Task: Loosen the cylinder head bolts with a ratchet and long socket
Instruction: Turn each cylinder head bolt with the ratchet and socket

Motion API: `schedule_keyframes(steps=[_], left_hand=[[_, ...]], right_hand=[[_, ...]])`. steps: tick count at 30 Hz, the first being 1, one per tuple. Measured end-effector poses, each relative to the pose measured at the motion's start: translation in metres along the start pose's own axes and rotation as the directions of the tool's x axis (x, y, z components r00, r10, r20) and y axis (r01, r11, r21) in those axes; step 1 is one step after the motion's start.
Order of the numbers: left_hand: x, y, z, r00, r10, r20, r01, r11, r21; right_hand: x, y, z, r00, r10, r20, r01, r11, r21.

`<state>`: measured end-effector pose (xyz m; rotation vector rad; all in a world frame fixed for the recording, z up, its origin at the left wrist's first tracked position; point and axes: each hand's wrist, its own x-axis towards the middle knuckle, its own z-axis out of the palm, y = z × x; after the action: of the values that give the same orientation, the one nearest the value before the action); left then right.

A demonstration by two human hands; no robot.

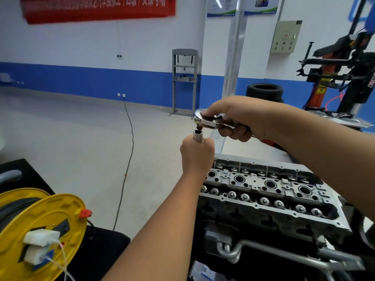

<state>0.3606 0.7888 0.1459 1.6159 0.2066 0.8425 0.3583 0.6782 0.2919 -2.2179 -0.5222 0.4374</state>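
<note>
My left hand (pixel 196 155) is wrapped around a long chrome socket (pixel 197 136), held upright with its open square end on top. My right hand (pixel 241 118) grips a chrome ratchet (pixel 205 120) level, thumb on its round head. The ratchet's drive square hangs just above the socket's opening, a small gap between them. Both tools are in the air above the left end of the bare aluminium cylinder head (pixel 263 187), whose plug wells and valve springs show. The bolts themselves are too small to pick out.
A yellow cable reel (pixel 40 226) sits at the lower left on a black surface. A black cord (pixel 127 155) runs over the floor to the wall. A grey press frame (pixel 184 82), a tyre (pixel 264 92) and a tyre changer (pixel 343 74) stand behind.
</note>
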Motion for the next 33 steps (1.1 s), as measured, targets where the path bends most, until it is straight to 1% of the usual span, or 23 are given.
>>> schedule_keyframes(steps=[2, 6, 9, 11, 13, 14, 15, 16, 18, 19, 20, 21, 22, 24, 26, 27, 29, 30, 33], left_hand=[[-0.003, 0.002, -0.001, 1.000, 0.006, 0.008, -0.006, 1.000, -0.008], [-0.004, 0.004, -0.003, 1.000, -0.003, 0.026, 0.003, 1.000, -0.006], [-0.003, 0.002, -0.005, 1.000, 0.000, 0.019, -0.001, 0.999, 0.040], [-0.001, 0.002, -0.006, 1.000, -0.015, 0.006, 0.015, 1.000, 0.023], [0.001, -0.001, -0.008, 1.000, -0.020, 0.010, 0.020, 1.000, -0.014], [0.001, -0.001, -0.009, 1.000, -0.018, 0.013, 0.018, 1.000, -0.019], [0.002, -0.003, -0.010, 1.000, -0.008, 0.009, 0.008, 1.000, -0.021], [0.001, -0.001, -0.011, 1.000, 0.012, 0.006, -0.012, 1.000, -0.016], [-0.002, 0.003, -0.013, 0.997, 0.071, 0.042, -0.069, 0.996, -0.065], [-0.004, 0.007, -0.015, 0.993, 0.080, 0.087, -0.066, 0.987, -0.147], [-0.005, 0.011, -0.018, 0.986, 0.089, 0.141, -0.058, 0.975, -0.213], [-0.003, 0.014, -0.022, 0.975, 0.114, 0.191, -0.061, 0.964, -0.260], [-0.001, 0.017, -0.027, 0.964, 0.143, 0.226, -0.084, 0.965, -0.250], [0.005, 0.020, -0.035, 0.954, 0.132, 0.269, -0.079, 0.977, -0.198], [0.009, 0.023, -0.036, 0.960, 0.039, 0.276, 0.009, 0.985, -0.170], [0.009, 0.025, -0.035, 0.963, -0.010, 0.268, 0.063, 0.980, -0.190], [0.011, 0.025, -0.031, 0.974, -0.050, 0.221, 0.099, 0.970, -0.221], [0.014, 0.025, -0.029, 0.976, -0.068, 0.206, 0.112, 0.971, -0.209], [0.020, 0.024, -0.024, 0.968, -0.144, 0.206, 0.186, 0.961, -0.203]], right_hand=[[0.001, -0.002, 0.006, 1.000, 0.012, 0.020, -0.011, 0.998, -0.062], [0.007, -0.006, 0.007, 1.000, 0.019, 0.016, -0.017, 0.990, -0.143], [0.011, -0.010, 0.008, 0.996, 0.043, 0.081, -0.023, 0.971, -0.237], [0.012, -0.011, 0.010, 0.991, 0.040, 0.127, -0.006, 0.967, -0.255], [0.013, -0.011, 0.015, 0.994, -0.025, 0.110, 0.055, 0.960, -0.276], [0.012, -0.010, 0.019, 0.994, -0.078, 0.073, 0.097, 0.947, -0.307], [0.010, -0.008, 0.025, 0.989, -0.147, 0.021, 0.144, 0.916, -0.376], [0.007, -0.003, 0.032, 0.970, -0.240, -0.036, 0.192, 0.849, -0.492], [0.002, 0.010, 0.049, 0.883, -0.454, -0.117, 0.235, 0.645, -0.727], [-0.001, 0.016, 0.056, 0.836, -0.527, -0.151, 0.222, 0.577, -0.786], [-0.001, 0.021, 0.060, 0.804, -0.569, -0.175, 0.205, 0.542, -0.815], [0.000, 0.025, 0.062, 0.786, -0.589, -0.189, 0.188, 0.520, -0.833], [0.003, 0.027, 0.062, 0.770, -0.608, -0.193, 0.177, 0.495, -0.851], [0.008, 0.030, 0.059, 0.708, -0.680, -0.191, 0.168, 0.424, -0.890], [0.013, 0.030, 0.057, 0.633, -0.749, -0.195, 0.140, 0.359, -0.923], [0.015, 0.030, 0.057, 0.610, -0.767, -0.198, 0.122, 0.338, -0.933], [0.020, 0.028, 0.059, 0.589, -0.782, -0.201, 0.099, 0.317, -0.943], [0.023, 0.027, 0.059, 0.586, -0.785, -0.198, 0.094, 0.309, -0.946], [0.029, 0.025, 0.056, 0.585, -0.788, -0.192, 0.076, 0.289, -0.954]])
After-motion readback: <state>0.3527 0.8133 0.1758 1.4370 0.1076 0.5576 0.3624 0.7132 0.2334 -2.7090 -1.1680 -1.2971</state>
